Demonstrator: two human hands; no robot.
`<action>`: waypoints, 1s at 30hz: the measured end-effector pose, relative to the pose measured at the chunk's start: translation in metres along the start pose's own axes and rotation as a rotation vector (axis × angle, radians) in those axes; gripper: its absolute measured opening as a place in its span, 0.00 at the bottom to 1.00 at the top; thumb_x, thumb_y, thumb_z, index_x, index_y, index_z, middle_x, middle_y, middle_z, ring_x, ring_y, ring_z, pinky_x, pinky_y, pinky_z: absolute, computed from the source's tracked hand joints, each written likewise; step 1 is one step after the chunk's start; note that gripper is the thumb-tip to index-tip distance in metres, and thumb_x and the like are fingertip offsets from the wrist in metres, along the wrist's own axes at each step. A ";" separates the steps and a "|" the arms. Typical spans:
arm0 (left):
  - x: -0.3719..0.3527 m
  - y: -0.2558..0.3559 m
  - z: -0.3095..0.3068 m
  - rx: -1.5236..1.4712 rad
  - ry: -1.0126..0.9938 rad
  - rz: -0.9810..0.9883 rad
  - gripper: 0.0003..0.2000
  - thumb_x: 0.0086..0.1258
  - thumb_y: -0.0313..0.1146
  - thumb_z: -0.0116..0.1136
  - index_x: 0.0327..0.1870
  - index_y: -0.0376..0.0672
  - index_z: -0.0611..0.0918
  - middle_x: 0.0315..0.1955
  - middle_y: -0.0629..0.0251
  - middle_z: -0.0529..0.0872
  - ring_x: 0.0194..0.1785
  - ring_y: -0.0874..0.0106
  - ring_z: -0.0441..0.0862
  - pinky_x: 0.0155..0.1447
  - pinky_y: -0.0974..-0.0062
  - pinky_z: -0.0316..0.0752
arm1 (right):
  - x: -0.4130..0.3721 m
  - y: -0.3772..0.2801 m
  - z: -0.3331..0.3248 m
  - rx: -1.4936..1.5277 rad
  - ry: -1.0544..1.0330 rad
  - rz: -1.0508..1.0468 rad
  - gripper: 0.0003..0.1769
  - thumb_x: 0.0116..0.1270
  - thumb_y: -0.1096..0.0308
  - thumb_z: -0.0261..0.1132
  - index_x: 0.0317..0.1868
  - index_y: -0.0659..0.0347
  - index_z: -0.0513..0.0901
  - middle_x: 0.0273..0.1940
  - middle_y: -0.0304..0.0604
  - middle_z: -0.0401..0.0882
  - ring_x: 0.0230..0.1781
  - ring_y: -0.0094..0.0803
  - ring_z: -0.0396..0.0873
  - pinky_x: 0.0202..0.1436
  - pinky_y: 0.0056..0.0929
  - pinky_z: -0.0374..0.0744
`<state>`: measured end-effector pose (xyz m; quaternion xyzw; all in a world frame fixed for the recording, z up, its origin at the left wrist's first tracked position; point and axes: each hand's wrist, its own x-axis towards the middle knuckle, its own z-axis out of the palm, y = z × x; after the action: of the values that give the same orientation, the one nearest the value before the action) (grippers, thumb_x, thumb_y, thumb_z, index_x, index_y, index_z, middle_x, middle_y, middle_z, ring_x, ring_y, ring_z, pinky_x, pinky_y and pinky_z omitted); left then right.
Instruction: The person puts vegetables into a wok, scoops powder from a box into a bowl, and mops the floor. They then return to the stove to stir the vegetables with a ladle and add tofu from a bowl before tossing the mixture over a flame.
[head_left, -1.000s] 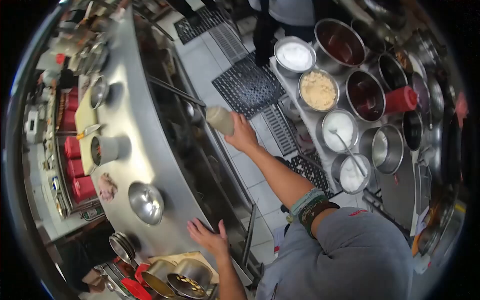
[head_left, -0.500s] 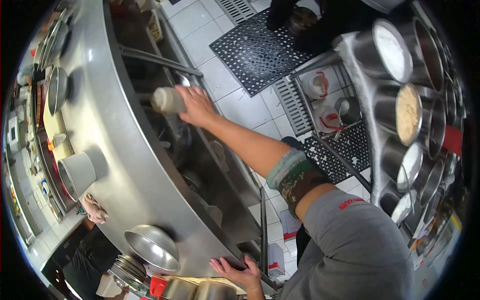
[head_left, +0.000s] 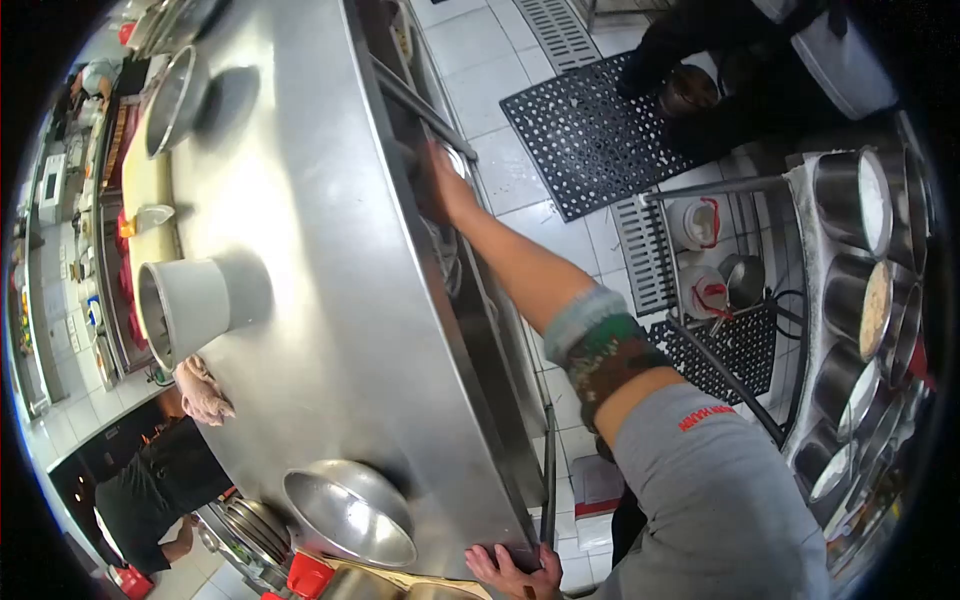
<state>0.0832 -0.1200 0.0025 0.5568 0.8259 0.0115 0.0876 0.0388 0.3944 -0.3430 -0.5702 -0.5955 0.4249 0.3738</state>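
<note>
My right hand (head_left: 446, 183) reaches down past the counter edge into the shelving under the steel counter (head_left: 330, 300). The counter rim hides its fingers, and whatever they may hold does not show. My left hand (head_left: 515, 573) rests at the near corner of the counter, fingers apart, with nothing in it. Close to it, a shiny steel bowl (head_left: 350, 512) stands on the countertop. A red object (head_left: 310, 575) lies beside the left hand's side of the counter, near metal containers at the bottom edge.
A grey-white bucket (head_left: 195, 308), a pinkish cloth (head_left: 203, 390) and another metal bowl (head_left: 178, 100) are on the counter. Steel pots (head_left: 852, 200) with white and tan contents line the right. A black perforated mat (head_left: 600, 135) covers floor tiles. Other people stand lower left and upper right.
The view has shifted, so the counter fills more of it. My right hand has gone from holding a whitish container in view to lower behind the counter rim; that container is out of sight.
</note>
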 end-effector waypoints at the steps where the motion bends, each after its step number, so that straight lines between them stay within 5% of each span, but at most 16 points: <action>1: -0.001 -0.001 0.003 0.009 0.000 0.007 0.36 0.59 0.45 0.61 0.66 0.40 0.62 0.66 0.41 0.60 0.68 0.39 0.56 0.66 0.40 0.54 | -0.031 0.004 -0.019 -0.018 -0.014 0.091 0.46 0.54 0.69 0.69 0.70 0.66 0.54 0.65 0.59 0.62 0.67 0.52 0.60 0.70 0.39 0.61; 3: 0.002 0.000 0.003 0.053 0.068 -0.011 0.36 0.57 0.44 0.62 0.65 0.40 0.64 0.65 0.41 0.61 0.67 0.39 0.58 0.66 0.40 0.55 | -0.113 0.018 -0.054 0.013 0.055 0.170 0.41 0.58 0.62 0.66 0.67 0.70 0.58 0.64 0.59 0.64 0.67 0.52 0.60 0.70 0.42 0.60; 4: 0.004 0.004 -0.001 -0.024 0.059 0.013 0.35 0.55 0.44 0.63 0.64 0.40 0.66 0.64 0.41 0.63 0.66 0.40 0.59 0.66 0.41 0.56 | -0.168 0.105 -0.029 -0.325 0.036 0.205 0.32 0.63 0.61 0.61 0.63 0.70 0.66 0.61 0.59 0.67 0.66 0.51 0.62 0.70 0.45 0.60; 8: 0.007 0.019 0.011 -0.104 0.192 -0.049 0.31 0.50 0.43 0.66 0.57 0.44 0.74 0.61 0.49 0.70 0.66 0.50 0.64 0.67 0.46 0.57 | -0.404 0.188 -0.124 -0.501 -0.461 0.292 0.19 0.64 0.67 0.56 0.53 0.68 0.74 0.50 0.51 0.76 0.54 0.47 0.71 0.67 0.40 0.60; 11: 0.001 0.027 0.008 -0.012 0.133 -0.048 0.30 0.56 0.33 0.64 0.62 0.40 0.70 0.59 0.47 0.71 0.63 0.50 0.69 0.64 0.54 0.65 | -0.520 0.172 -0.174 -0.634 -1.022 0.272 0.16 0.64 0.65 0.57 0.48 0.66 0.75 0.44 0.49 0.77 0.48 0.43 0.73 0.57 0.38 0.65; 13: 0.003 0.016 0.014 -0.112 0.127 -0.085 0.33 0.47 0.34 0.66 0.60 0.42 0.72 0.61 0.44 0.69 0.65 0.43 0.62 0.67 0.47 0.59 | -0.558 0.145 -0.186 -0.667 -1.305 0.097 0.14 0.65 0.63 0.57 0.45 0.65 0.76 0.40 0.48 0.77 0.43 0.40 0.75 0.51 0.36 0.68; 15: 0.009 0.021 0.006 -0.054 0.270 -0.041 0.29 0.50 0.35 0.67 0.57 0.46 0.76 0.55 0.51 0.75 0.56 0.55 0.75 0.56 0.58 0.72 | -0.574 0.126 -0.185 -0.691 -1.456 -0.180 0.13 0.65 0.61 0.57 0.42 0.64 0.77 0.36 0.47 0.78 0.39 0.38 0.76 0.44 0.35 0.71; 16: 0.010 0.021 0.005 -0.071 0.315 -0.015 0.29 0.50 0.35 0.67 0.57 0.46 0.76 0.55 0.51 0.75 0.56 0.55 0.75 0.56 0.58 0.72 | -0.575 0.113 -0.179 -0.718 -1.472 -0.354 0.13 0.66 0.60 0.57 0.40 0.63 0.78 0.34 0.47 0.78 0.37 0.36 0.77 0.41 0.34 0.73; 18: 0.014 0.016 0.005 -0.159 0.260 0.001 0.30 0.52 0.43 0.65 0.57 0.44 0.74 0.60 0.51 0.70 0.66 0.51 0.64 0.68 0.50 0.56 | -0.558 0.091 -0.162 -0.739 -1.413 -0.484 0.13 0.66 0.59 0.58 0.36 0.62 0.79 0.30 0.45 0.79 0.33 0.34 0.78 0.35 0.32 0.76; 20: 0.014 0.015 0.005 -0.180 0.317 0.033 0.29 0.52 0.43 0.65 0.58 0.44 0.74 0.60 0.52 0.70 0.66 0.52 0.63 0.69 0.51 0.55 | -0.527 0.072 -0.151 -0.234 -1.119 0.568 0.15 0.60 0.64 0.60 0.44 0.64 0.80 0.31 0.47 0.83 0.29 0.36 0.83 0.42 0.38 0.81; 22: 0.013 0.011 0.014 -0.196 0.309 0.044 0.30 0.55 0.43 0.63 0.60 0.44 0.72 0.62 0.53 0.68 0.68 0.54 0.60 0.71 0.52 0.52 | -0.503 0.003 -0.187 -0.148 -0.807 0.399 0.17 0.61 0.62 0.62 0.46 0.64 0.79 0.32 0.47 0.84 0.26 0.34 0.84 0.32 0.33 0.82; 25: 0.011 0.003 0.036 -0.248 0.356 0.059 0.30 0.56 0.44 0.62 0.61 0.44 0.72 0.63 0.52 0.67 0.70 0.54 0.58 0.72 0.51 0.49 | -0.511 -0.075 -0.260 0.118 -0.745 0.468 0.18 0.61 0.62 0.65 0.48 0.65 0.79 0.32 0.46 0.83 0.30 0.33 0.84 0.32 0.29 0.81; 28: -0.011 0.009 0.036 -0.193 0.373 0.065 0.29 0.58 0.45 0.62 0.60 0.42 0.73 0.62 0.49 0.69 0.68 0.52 0.61 0.71 0.55 0.54 | -0.549 -0.068 -0.314 0.104 -0.833 0.482 0.16 0.62 0.65 0.65 0.47 0.66 0.78 0.33 0.45 0.83 0.30 0.31 0.83 0.30 0.26 0.80; 30: -0.046 0.017 0.017 -0.502 -0.125 0.123 0.29 0.60 0.47 0.62 0.59 0.40 0.74 0.60 0.47 0.72 0.66 0.52 0.66 0.69 0.61 0.60 | -0.577 -0.060 -0.366 0.136 -0.825 0.491 0.15 0.63 0.66 0.64 0.47 0.66 0.78 0.34 0.45 0.82 0.29 0.31 0.82 0.29 0.26 0.80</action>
<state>0.1184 -0.1569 -0.0062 0.5663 0.7549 0.1869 0.2729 0.3979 -0.1510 -0.1332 -0.4522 -0.5128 0.7290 0.0317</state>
